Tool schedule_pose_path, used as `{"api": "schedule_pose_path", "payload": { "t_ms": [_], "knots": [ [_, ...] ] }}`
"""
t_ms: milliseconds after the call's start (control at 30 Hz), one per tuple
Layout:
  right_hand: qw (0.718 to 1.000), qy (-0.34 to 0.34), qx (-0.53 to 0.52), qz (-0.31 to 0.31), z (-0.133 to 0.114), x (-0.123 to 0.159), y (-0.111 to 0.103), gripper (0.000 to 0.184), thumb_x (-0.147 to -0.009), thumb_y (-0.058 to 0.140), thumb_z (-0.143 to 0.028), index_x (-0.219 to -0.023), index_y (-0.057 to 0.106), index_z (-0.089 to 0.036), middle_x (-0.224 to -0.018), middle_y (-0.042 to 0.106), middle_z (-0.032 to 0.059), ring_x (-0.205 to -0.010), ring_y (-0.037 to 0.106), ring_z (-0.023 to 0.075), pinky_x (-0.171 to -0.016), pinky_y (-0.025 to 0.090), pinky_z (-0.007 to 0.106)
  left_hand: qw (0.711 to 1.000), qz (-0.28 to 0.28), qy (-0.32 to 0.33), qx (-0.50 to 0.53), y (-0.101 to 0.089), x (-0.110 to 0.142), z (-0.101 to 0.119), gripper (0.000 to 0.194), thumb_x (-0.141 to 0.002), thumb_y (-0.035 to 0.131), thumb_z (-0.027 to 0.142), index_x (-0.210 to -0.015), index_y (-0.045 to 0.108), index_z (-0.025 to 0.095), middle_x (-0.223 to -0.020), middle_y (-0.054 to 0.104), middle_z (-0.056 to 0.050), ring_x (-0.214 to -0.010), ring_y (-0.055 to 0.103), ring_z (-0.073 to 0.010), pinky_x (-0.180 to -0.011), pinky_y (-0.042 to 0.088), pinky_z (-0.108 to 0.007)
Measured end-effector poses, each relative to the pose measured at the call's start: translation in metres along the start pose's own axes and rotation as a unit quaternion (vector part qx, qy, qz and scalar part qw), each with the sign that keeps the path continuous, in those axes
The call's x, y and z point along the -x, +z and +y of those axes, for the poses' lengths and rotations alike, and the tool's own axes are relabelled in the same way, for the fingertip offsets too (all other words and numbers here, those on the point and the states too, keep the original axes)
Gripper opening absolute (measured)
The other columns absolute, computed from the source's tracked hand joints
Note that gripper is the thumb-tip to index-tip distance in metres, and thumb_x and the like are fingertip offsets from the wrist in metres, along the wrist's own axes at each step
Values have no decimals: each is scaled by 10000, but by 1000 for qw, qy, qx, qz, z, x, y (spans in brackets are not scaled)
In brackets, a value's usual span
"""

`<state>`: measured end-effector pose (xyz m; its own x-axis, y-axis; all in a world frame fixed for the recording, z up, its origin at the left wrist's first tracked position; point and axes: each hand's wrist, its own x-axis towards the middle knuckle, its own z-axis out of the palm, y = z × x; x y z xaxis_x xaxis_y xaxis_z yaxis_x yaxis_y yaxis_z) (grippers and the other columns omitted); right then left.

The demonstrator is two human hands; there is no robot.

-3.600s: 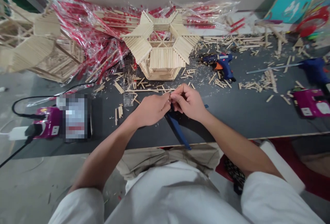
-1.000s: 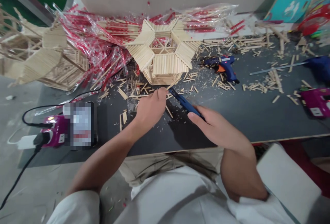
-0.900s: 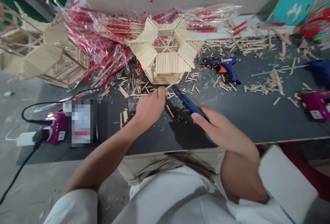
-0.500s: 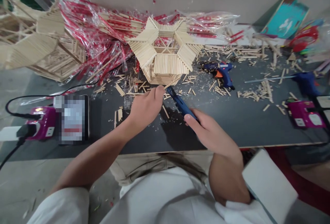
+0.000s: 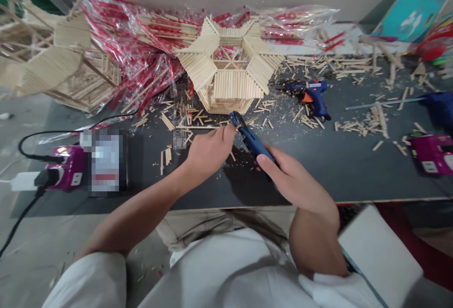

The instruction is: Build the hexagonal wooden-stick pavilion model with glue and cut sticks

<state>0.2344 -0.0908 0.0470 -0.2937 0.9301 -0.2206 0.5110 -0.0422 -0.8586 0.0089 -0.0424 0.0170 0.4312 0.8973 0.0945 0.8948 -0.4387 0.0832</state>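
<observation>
My left hand (image 5: 212,149) is closed, its fingertips pinching a thin wooden stick (image 5: 251,121) that is mostly hidden by the fingers and the tool. Wrapped round the handles of a blue hand cutter (image 5: 254,143) is my right hand (image 5: 288,173). The cutter's head meets the stick right beside my left fingertips; whether its jaws are parted cannot be made out. Just beyond both hands stands a wooden stick model (image 5: 237,85) with slatted panels round an open top. Short cut sticks (image 5: 165,157) lie left of my left hand.
Red-and-clear plastic packets of sticks (image 5: 155,29) pile up behind. Glue guns (image 5: 314,98) and scattered offcuts lie right. A second stick structure (image 5: 71,67), a phone (image 5: 106,161) and a purple power adapter (image 5: 67,168) with cables are left. A clear ruler (image 5: 179,139) lies flat.
The cutter's head has come up against the stick at my left fingertips, where it was slightly apart before. The stick's end no longer points up toward the model. The view has shifted slightly.
</observation>
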Motion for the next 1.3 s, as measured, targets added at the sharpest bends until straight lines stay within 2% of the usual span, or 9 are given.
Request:
{"api": "schedule_pose_path", "payload": {
  "t_ms": [133, 333, 500, 667, 1000, 1300],
  "knots": [
    [1000, 7, -12, 4, 2, 3, 2, 464, -1070, 481, -632, -1122, 680, -216, -1083, 721, 60, -1002, 650, 249, -941, 477, 359, 1000, -4, -2, 5, -1, 3, -1, 343, -1082, 396, 185, -1359, 597, 157, -1009, 787, -128, -883, 783, -265, -631, 503, -310],
    [1000, 3, -12, 21, 0, 5, 5, 512, -1074, 487, -624, -1357, 665, -237, -1097, 725, 53, -988, 658, 238, -934, 479, 356, 1000, -22, -10, 2, -7, 3, 1, 340, -1069, 407, 168, -1345, 605, 170, -1029, 789, -107, -895, 783, -248, -662, 534, -294],
    [999, -10, 16, 38, -5, 6, 10, 490, -1079, 492, -597, -1346, 664, -225, -1168, 725, 68, -1080, 658, 259, -970, 473, 370, 998, -45, -29, 19, -10, 4, 4, 385, -1057, 405, 152, -1410, 558, 177, -1092, 793, -114, -933, 786, -236, -715, 556, -284],
    [998, -15, 34, 41, -6, 7, 13, 506, -1089, 474, -573, -1393, 638, -202, -1210, 713, 96, -1124, 649, 270, -1001, 465, 389, 998, -44, -38, 33, -8, 5, 5, 422, -1040, 407, 129, -1438, 531, 188, -1151, 792, -114, -952, 786, -237, -744, 565, -291],
    [998, -14, 52, 29, -7, 6, 13, 486, -1091, 449, -599, -1327, 660, -230, -1069, 685, 72, -1012, 631, 256, -933, 458, 380, 996, -69, -49, 36, -12, 6, 6, 343, -1052, 421, 145, -1358, 571, 186, -1143, 793, -112, -959, 790, -251, -757, 575, -309],
    [997, -11, 69, 24, -7, 5, 14, 505, -1096, 426, -612, -1341, 645, -229, -1058, 674, 72, -990, 627, 255, -898, 458, 374, 996, -64, -43, 36, -12, 6, 6, 327, -1067, 389, 173, -1335, 577, 181, -1115, 796, -107, -932, 794, -276, -709, 569, -329]
  ]
}}
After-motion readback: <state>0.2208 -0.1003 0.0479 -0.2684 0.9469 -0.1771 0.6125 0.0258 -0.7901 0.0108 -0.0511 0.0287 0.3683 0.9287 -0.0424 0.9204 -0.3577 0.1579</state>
